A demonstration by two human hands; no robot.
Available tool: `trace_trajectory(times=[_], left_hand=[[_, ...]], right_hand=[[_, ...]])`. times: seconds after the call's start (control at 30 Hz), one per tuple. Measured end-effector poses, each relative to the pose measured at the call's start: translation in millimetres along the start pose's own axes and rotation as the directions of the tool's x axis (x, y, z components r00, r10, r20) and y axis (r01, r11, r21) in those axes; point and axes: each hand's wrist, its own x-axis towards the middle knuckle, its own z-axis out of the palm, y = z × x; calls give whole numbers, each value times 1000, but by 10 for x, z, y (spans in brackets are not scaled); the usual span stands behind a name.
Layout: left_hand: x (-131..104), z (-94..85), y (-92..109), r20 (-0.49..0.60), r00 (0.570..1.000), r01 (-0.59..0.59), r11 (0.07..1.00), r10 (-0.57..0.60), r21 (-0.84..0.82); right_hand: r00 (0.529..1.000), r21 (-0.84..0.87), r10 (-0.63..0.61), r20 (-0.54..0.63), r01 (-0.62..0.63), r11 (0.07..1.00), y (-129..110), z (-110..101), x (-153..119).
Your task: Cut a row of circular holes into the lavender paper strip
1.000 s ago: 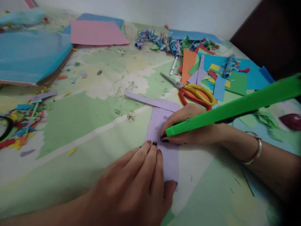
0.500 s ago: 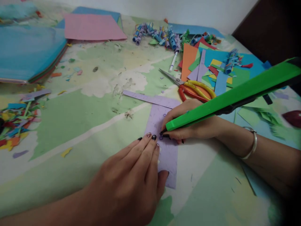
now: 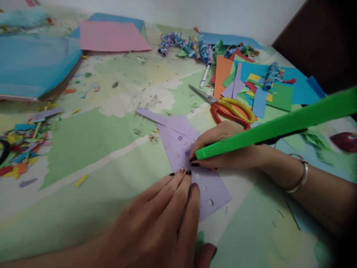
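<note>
We note the purple paper sheet (image 3: pixel 174 129) flat on the green-and-cream patterned cloth (image 3: pixel 83 145), our left hand (image 3: pixel 156 216) pressing, fingers together, likely to steady it, our right hand (image 3: pixel 240 159) pinching a long bright-green tool (image 3: pixel 259 134) low, presumably for control.

Shows paper sheet (image 3: pixel 174 136) on tabletop (image 3: pixel 92 145) under left hand (image 3: pixel 153 219), with tool (image 3: pixel 251 137) in right hand (image 3: pixel 240 160) over sheet's right side. Has strip (image 3: pixel 147 114) across sheet's far end. Has scissors (image 3: pixel 210 97) beyond right hand, marker (image 3: pixel 204 77) behind scissors, curled rolls (image 3: pixel 203 50) behind marker. Right of scissors, has overlapping papers (image 3: pixel 222 74) with another roll (image 3: pixel 270 79) on top. At far left, has paper stack (image 3: pixel 33 69), scrap heap (image 3: pixel 28 143) in front.
</note>
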Motion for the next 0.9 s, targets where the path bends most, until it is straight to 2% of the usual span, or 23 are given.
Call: trace_trajectory(times=[0.07, 0.2, 0.47, 0.63, 0.9], left_hand=[[12, 15, -32, -28, 999, 17, 1000, -17, -2], [55, 33, -95, 3, 1000, -21, 999, 20, 42], [49, 9, -72, 41, 999, -4, 999, 3, 38], [38, -8, -79, 61, 998, -3, 999, 1, 42], [69, 3, -107, 104, 994, -39, 999, 37, 14]], right_hand=[[998, 70, 60, -27, -58, 996, -7, 22, 4], [988, 185, 150, -32, -142, 972, -14, 48, 11], [995, 182, 100, -4, -98, 978, 5, 13, 5], [988, 177, 153, -10, -148, 973, -23, 15, -1], [979, 267, 201, -9, -192, 944, -30, 15, -6]])
